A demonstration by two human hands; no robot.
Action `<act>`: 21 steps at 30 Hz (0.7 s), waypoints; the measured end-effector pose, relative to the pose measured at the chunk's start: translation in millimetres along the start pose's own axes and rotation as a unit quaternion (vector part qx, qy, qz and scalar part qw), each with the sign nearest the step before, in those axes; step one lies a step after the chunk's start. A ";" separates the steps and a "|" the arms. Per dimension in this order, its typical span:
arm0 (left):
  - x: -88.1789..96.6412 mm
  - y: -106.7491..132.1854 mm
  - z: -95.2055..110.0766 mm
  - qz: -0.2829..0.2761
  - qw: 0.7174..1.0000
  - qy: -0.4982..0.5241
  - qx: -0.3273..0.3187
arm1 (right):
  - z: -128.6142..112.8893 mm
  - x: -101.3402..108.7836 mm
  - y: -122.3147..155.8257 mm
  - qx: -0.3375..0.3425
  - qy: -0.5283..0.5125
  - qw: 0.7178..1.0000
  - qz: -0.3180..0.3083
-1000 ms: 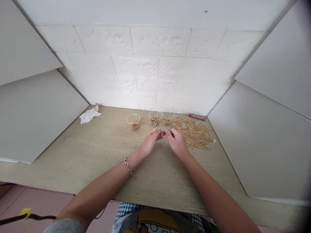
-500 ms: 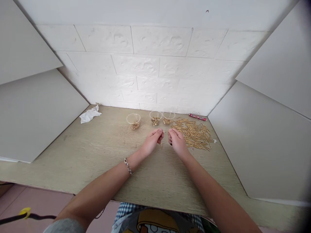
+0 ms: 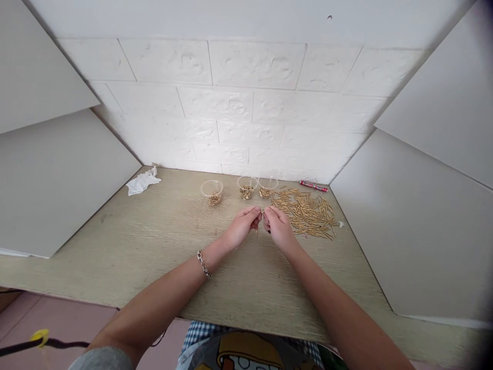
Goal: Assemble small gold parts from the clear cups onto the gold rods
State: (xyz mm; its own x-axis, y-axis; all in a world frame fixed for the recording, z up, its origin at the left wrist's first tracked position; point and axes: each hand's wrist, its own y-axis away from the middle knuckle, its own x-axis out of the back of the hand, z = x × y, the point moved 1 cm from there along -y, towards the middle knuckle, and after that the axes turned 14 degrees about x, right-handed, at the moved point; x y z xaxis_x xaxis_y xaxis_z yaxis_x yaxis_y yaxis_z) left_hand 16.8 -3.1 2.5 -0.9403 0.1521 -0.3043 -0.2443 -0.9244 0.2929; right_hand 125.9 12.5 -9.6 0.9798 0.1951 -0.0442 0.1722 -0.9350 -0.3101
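My left hand (image 3: 245,223) is closed in a pinch on a small gold-coloured metal piece (image 3: 262,211). From the other side, the fingertips of my right hand (image 3: 279,224) are pinched at the same spot, nearly touching the left ones. Whether they grip one part or two joined parts is too small to tell. Another thin gold piece (image 3: 257,233) shows just below my left fingers; its upper end is hidden. Right of my hands lies a spread pile of thin gold metal rods (image 3: 308,213).
Three clear plastic cups with small gold parts stand behind my hands: a left cup (image 3: 211,187), a middle cup (image 3: 246,186) and a right cup (image 3: 269,185). A red tube (image 3: 314,186) lies by the wall. Crumpled white tissue (image 3: 142,182) is at the left. White panels flank the table (image 3: 154,246).
My right hand has moved slightly left, closing the small gap between the two hands' fingertips. My left hand has hardly moved. The cups and the pile look the same.
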 end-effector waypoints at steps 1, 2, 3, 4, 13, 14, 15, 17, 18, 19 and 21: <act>0.0 -0.1 -0.1 0.001 1.000 0.001 0.001 | -0.3 0.1 0.0 0.000 0.000 1.000 0.003; 0.1 -0.1 -0.1 0.003 1.000 0.001 0.002 | -0.6 0.2 -0.1 0.001 0.001 1.000 0.006; 0.1 -0.1 0.0 0.006 1.000 0.000 0.002 | -0.8 0.3 0.0 0.002 0.003 1.000 0.009; 0.1 0.0 0.1 0.008 1.000 -0.001 0.002 | -1.0 0.3 0.0 0.003 0.005 1.000 0.011; 2.9 -3.0 -0.6 0.033 0.997 -0.068 -0.031 | -1.0 0.2 1.4 0.021 0.044 0.999 0.005; 3.5 -3.4 -0.5 0.041 0.995 -0.087 -0.038 | -1.1 0.2 1.6 0.024 0.049 0.999 0.004; 3.9 -3.5 -0.2 0.051 0.992 -0.107 -0.043 | -1.1 0.1 1.9 0.027 0.054 0.998 0.003; 4.3 -3.0 0.6 0.075 0.985 -0.146 -0.052 | -0.5 -0.5 2.6 0.031 0.063 0.998 0.003; 4.1 -2.5 1.1 0.085 0.982 -0.161 -0.057 | 0.2 -0.9 2.9 0.033 0.067 0.997 0.003; 3.7 -1.9 1.5 0.092 0.979 -0.172 -0.063 | 1.1 -1.4 3.1 0.033 0.070 0.997 0.005; 2.3 -0.7 2.2 0.100 0.975 -0.185 -0.075 | 3.3 -2.3 3.3 0.031 0.073 0.997 0.008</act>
State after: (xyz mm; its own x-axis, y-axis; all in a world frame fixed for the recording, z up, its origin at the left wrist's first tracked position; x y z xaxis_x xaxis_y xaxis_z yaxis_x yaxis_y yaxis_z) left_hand 14.2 -1.3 3.6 -0.9935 0.0534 0.1009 -0.0358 -0.9849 0.1694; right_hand 123.9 9.9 -13.6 0.9874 0.1312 0.0887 0.1549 -0.9164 -0.3690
